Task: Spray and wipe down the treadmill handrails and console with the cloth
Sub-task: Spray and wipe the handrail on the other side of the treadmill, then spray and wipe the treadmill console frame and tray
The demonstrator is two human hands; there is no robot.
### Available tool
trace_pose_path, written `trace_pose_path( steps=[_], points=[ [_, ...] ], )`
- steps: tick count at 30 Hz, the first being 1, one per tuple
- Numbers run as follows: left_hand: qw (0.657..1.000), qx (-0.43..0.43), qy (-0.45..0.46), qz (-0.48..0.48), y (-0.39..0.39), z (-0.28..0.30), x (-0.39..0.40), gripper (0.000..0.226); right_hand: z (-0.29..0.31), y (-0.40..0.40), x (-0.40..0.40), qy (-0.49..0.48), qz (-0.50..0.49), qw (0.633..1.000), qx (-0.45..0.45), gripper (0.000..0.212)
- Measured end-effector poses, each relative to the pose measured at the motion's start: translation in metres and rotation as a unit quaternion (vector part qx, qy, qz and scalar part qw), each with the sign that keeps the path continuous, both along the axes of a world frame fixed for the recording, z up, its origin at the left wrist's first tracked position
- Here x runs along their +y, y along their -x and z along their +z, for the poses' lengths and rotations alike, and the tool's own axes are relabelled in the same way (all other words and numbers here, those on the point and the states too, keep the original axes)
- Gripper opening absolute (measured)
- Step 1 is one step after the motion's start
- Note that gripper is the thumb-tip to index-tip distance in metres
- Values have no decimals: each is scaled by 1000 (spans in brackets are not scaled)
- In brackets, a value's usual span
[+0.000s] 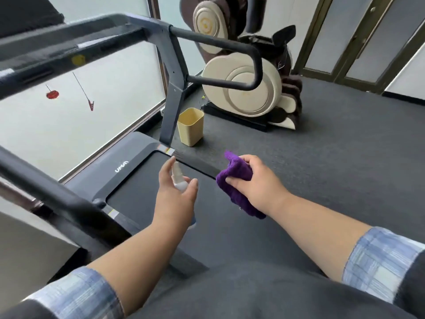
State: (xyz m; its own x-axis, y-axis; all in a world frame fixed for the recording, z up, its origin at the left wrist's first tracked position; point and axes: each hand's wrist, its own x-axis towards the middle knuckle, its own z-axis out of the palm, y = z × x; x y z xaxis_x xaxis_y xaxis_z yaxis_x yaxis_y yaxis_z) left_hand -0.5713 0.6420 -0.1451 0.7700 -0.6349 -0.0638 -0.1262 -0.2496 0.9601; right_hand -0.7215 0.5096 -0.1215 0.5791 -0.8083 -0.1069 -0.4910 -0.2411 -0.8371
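Left hand (176,194) holds small spray bottle (179,178), nozzle up, ready to squirt. Right hand (255,183) grips bunched purple cloth (239,171), ready to wipe. Both hang over treadmill belt (147,203). Right handrail (230,46) ahead; console (57,49) up left.

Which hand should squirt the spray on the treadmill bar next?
The left hand, probably. It already holds the spray bottle, and the near handrail lies on its side. The right hand is busy gripping the purple cloth, ready to wipe afterward.
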Motion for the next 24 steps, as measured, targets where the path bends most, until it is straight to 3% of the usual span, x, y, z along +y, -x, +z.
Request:
trace_pose_path(
  steps=[8, 14, 19, 24],
  points=[
    [992, 58, -43, 101, -23, -33, -16, 65, -12, -55, -54, -21, 78, 996, 39, 42],
    [988, 48, -44, 141, -27, -27, -56, 65, -7, -126, -114, -45, 89, 994, -43, 41],
    [964, 58, -26, 257, -74, -2, -121, 65, 23, -196, -191, -79, 186, 974, -99, 41],
    [952, 18, -43, 303, -110, 74, -173, 64, 79, -237, -260, -130, 244, 955, -104, 42]
  ],
)
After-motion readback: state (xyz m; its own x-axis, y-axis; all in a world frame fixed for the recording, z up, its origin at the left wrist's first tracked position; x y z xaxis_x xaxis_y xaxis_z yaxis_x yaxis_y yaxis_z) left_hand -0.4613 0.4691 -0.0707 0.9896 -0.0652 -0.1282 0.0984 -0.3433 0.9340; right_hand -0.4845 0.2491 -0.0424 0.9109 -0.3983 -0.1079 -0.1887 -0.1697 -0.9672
